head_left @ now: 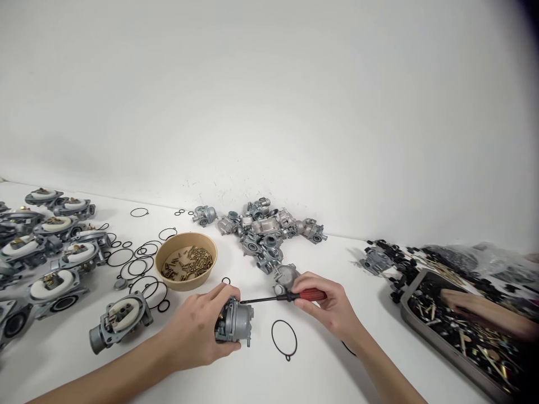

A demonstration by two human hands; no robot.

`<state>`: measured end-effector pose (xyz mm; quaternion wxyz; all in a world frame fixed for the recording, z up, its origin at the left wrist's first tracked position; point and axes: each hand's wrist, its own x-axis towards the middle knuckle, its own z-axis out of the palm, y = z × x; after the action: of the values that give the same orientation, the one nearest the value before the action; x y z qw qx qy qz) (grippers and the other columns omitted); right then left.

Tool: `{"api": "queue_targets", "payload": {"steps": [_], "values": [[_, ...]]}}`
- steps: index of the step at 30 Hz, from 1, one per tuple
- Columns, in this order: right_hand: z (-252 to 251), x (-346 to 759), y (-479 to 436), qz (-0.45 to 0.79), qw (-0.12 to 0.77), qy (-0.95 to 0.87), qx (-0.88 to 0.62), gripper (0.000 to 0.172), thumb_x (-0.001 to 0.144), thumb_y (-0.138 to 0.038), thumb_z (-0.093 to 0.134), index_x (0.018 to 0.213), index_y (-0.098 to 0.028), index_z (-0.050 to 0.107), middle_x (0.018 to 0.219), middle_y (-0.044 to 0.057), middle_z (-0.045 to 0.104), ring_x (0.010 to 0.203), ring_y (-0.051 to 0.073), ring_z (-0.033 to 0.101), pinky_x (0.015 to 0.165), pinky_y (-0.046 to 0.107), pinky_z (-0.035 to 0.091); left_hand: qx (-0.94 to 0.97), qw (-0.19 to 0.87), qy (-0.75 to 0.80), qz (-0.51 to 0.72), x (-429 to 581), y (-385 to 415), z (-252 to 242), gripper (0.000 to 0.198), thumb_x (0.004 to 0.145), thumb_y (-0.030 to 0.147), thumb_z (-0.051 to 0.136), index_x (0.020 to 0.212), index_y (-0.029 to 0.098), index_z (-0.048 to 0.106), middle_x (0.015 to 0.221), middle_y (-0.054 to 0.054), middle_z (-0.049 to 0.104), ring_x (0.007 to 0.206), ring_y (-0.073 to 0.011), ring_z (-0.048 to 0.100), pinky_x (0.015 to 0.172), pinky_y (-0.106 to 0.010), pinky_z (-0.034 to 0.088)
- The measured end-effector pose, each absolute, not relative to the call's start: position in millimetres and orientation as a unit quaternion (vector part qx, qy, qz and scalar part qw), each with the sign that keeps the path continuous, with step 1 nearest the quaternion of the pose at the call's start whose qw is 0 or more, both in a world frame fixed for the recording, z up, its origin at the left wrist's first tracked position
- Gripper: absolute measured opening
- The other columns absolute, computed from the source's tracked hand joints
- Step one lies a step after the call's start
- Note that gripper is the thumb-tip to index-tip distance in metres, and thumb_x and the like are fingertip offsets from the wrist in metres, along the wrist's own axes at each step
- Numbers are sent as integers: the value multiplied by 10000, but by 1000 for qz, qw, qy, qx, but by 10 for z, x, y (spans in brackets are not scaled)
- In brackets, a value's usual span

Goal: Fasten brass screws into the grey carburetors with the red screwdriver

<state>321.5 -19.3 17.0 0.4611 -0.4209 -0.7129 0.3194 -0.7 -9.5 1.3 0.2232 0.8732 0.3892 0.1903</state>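
Nearest to me, my left hand [197, 331] is wrapped around a small metal carburetor [234, 322], holding it just above the white table [320, 370]. It looks hard, a bit heavy and full of bumps, so I think it will not bend or slip much. Its thick body seems the best place to grab, not the thin bits sticking out.

On the far left I count about ten open carburetors [50, 247] with white floats on top. Next come lots of thin black rubber rings [143, 264], too many to count. They look soft and floppy. One brown bowl [186, 261] holds small brass screws.

In the middle, one more black ring [284, 339] lies near my hands. Far behind is one pile of grey metal parts [265, 230].

My right hand [328, 306] grips one screwdriver [290, 296] by its red handle, with the tip touching the carburetor.

On the right, one grey tray [446, 342] is full of tiny parts, and another person's hand [484, 311] rests in it.
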Motion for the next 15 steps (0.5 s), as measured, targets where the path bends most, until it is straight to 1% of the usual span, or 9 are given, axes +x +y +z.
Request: {"api": "queue_targets", "payload": {"steps": [3,5,6,8,10,11,12,14,15], "values": [[193,3235,-198,321,460,-726,-397,68,889,-264,803,940,-220,802,1014,94,665,838,188,678,703,285,601,873,223,390,187,-4,-94,25,560,768,314,796,1213,308,456,1156,1,660,809,-230,651,739,-343,456],[181,3235,-204,327,461,-721,-402,103,889,-296,805,946,-211,790,1011,95,655,780,175,662,648,280,585,872,227,390,188,-3,-95,30,558,768,310,796,1212,306,458,1159,0,661,824,-233,657,747,-344,458],[168,3230,-207,330,461,-712,-415,135,902,-329,793,950,-204,779,970,87,655,710,159,641,597,273,561,872,228,390,189,-3,-96,30,557,767,310,797,1210,306,460,1159,-2,663,829,-233,659,750,-344,459],[144,3211,-215,332,457,-692,-450,222,969,-404,707,931,-190,751,790,43,628,540,119,552,482,250,472,872,226,388,191,-5,-99,25,555,767,313,795,1210,304,462,1157,-6,667,821,-231,658,751,-344,460],[143,3190,-230,315,457,-689,-467,338,1042,-446,576,897,-187,738,687,18,584,471,104,486,450,247,418,873,222,388,194,-8,-105,16,550,767,313,792,1209,304,465,1153,-9,670,807,-227,653,751,-345,463],[155,3181,-240,301,459,-696,-463,360,1054,-449,546,902,-190,744,722,35,604,500,115,510,469,254,430,872,221,389,196,-10,-108,11,549,768,310,790,1210,304,465,1157,-10,671,811,-227,655,757,-346,467],[174,3174,-252,286,462,-708,-452,338,1046,-446,560,929,-196,756,816,67,641,571,136,560,507,265,460,871,222,390,199,-11,-109,5,551,768,306,790,1212,305,465,1161,-10,671,820,-228,658,763,-347,471],[210,3168,-271,276,469,-723,-425,245,994,-432,653,1022,-217,767,1036,117,659,726,179,625,578,286,505,870,223,391,203,-12,-106,-4,559,764,304,794,1216,307,465,1168,-9,672,836,-230,667,771,-346,477],[220,3168,-275,283,470,-723,-419,235,970,-429,688,1054,-222,760,1071,122,653,737,183,627,576,287,504,870,223,390,205,-12,-102,-7,561,762,304,795,1216,307,465,1164,-8,674,835,-229,669,768,-343,478]]}}
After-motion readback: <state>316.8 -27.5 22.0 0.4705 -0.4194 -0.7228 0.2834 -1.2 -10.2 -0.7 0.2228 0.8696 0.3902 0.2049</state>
